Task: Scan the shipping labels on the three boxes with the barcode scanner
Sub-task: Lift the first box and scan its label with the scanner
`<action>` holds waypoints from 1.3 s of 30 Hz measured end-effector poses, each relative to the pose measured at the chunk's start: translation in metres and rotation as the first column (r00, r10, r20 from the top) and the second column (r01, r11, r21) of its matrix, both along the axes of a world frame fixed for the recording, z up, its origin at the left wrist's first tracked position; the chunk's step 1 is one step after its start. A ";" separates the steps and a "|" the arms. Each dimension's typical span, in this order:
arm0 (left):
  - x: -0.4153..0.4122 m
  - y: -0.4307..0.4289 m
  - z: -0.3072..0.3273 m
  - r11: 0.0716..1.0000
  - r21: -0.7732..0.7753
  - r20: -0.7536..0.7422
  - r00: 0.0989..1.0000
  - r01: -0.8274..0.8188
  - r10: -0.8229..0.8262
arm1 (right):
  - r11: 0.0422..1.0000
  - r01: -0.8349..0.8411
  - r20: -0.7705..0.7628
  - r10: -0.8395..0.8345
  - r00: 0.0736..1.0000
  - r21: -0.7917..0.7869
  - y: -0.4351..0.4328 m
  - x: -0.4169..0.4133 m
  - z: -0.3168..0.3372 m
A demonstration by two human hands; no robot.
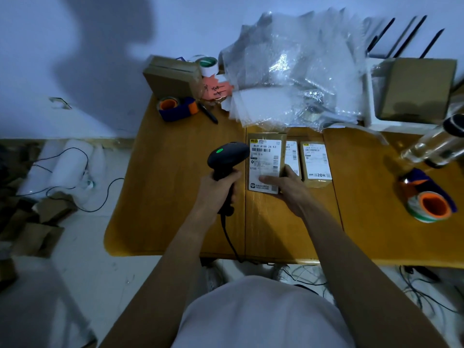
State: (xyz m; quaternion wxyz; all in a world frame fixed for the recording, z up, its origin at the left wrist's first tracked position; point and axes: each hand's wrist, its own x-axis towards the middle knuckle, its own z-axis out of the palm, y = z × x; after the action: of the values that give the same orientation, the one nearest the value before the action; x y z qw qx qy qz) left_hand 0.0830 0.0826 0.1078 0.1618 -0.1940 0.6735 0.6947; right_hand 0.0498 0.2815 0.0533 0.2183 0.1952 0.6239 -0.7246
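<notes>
Three small cardboard boxes with white shipping labels stand in a row on the wooden table (175, 209). My right hand (286, 188) grips the lower right corner of the nearest, largest box (266, 162), tilting its label up. The middle box (292, 154) is partly hidden behind it. The right box (315, 163) lies apart from both hands. My left hand (221, 189) holds the black barcode scanner (227, 156) by its handle, just left of the large box's label. A green light glows on the scanner's head. Its cable hangs over the table's front edge.
A heap of bubble wrap (293, 71) fills the table's back. A tape dispenser (175, 108), a black pen (208, 113) and a brown box (173, 76) sit at back left. Another tape dispenser (429, 197) and a clear bottle (437, 144) lie at right. Cardboard scraps and cables litter the floor.
</notes>
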 end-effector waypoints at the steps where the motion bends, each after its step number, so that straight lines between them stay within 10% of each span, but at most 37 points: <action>1: 0.001 0.001 0.001 1.000 -0.007 -0.005 1.000 0.011 -0.011 | 1.000 0.003 0.006 -0.003 1.000 -0.010 -0.001 0.002 -0.002; 39: 0.031 -0.006 0.015 0.991 0.031 0.044 0.991 0.127 -0.128 | 0.997 0.075 0.005 -0.075 0.997 0.004 0.012 0.011 -0.020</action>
State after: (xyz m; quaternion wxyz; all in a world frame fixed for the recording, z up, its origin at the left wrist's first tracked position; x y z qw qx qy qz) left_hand 0.1140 0.0769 0.1224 0.2238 -0.1641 0.6707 0.6878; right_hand 0.0605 0.2935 0.0331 0.1923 0.2207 0.6170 -0.7305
